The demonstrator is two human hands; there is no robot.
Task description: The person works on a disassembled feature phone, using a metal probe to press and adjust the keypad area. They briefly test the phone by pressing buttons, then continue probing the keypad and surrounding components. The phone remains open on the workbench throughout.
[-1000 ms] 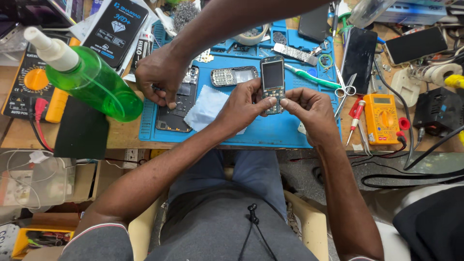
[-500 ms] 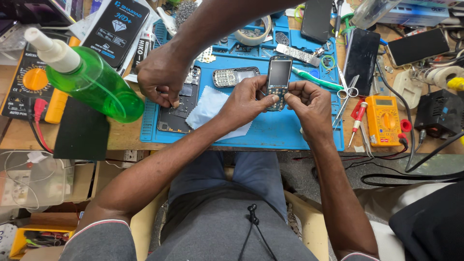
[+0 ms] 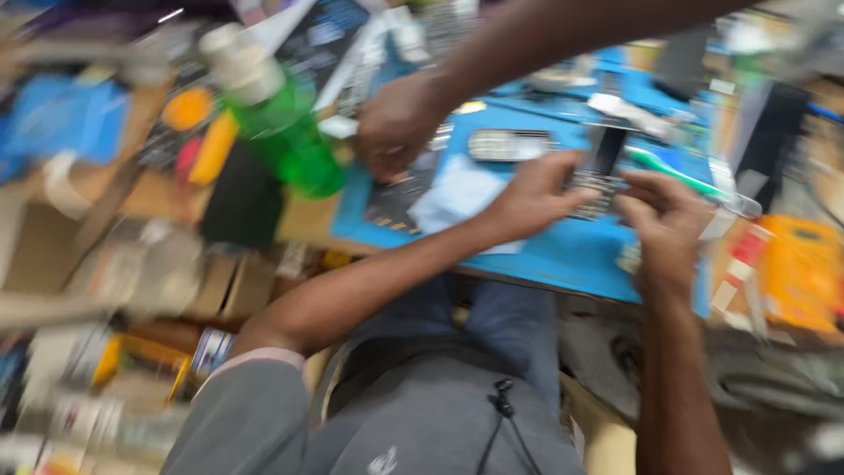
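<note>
Keypad phone [image 3: 600,167] pinched between left hand [image 3: 527,198] and right hand [image 3: 664,220] over blue mat [image 3: 563,255]; fingers curled on it | another person's hand [image 3: 400,123] near green bottle [image 3: 281,123] | progress: mid-handling; blur hides detail

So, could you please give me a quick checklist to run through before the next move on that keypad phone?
1. Both hands on the phone: ok, the left hand and right hand hold it from either side.
2. Phone over the blue mat: ok.
3. Other person's hand apart from the phone: ok, it rests further left on the mat.
4. Green spray bottle away from the hands: ok, it is left of the mat.
5. Picture sharp enough to read the keypad: not ok, blurred.
</note>
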